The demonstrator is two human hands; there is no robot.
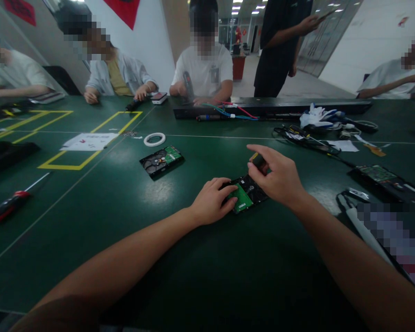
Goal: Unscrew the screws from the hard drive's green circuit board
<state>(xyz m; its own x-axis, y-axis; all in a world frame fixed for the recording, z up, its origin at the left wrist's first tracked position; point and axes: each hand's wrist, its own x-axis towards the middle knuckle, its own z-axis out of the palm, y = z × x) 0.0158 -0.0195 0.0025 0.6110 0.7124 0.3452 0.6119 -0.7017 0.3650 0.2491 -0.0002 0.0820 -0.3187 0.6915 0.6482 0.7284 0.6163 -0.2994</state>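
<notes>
Rests the left hand [212, 202], half open with bent and spread fingers, over the left end of a hard drive [248, 195], touching its green circuit board [241, 198] with thumb and forefinger. Cannot tell whether any fingertip hooks over the casing's far side. Has the drive lying flat, board side up, on the green bench [180, 258], well in from the near edge. Closes the right hand [279, 177] around a short dark tool [258, 160] with a yellow mark, pinching it above the drive's right end, with the forefinger stretched out past it. Cannot tell whether the tool's lower end meets the drive. Shows a second hard drive [162, 161] left of the hands and nearer the far edge, with a white ring [154, 139] just beyond. Toward the left edge, shows a paper sheet [90, 142] across yellow tape lines [58, 167], and a red-and-black screwdriver [15, 203] closer in. Toward the right edge, shows tangled cables [307, 140] and white-and-blue gloves [318, 117]. Along the far edge, shows a long black panel [280, 111] before a seated co-worker [202, 69].
</notes>
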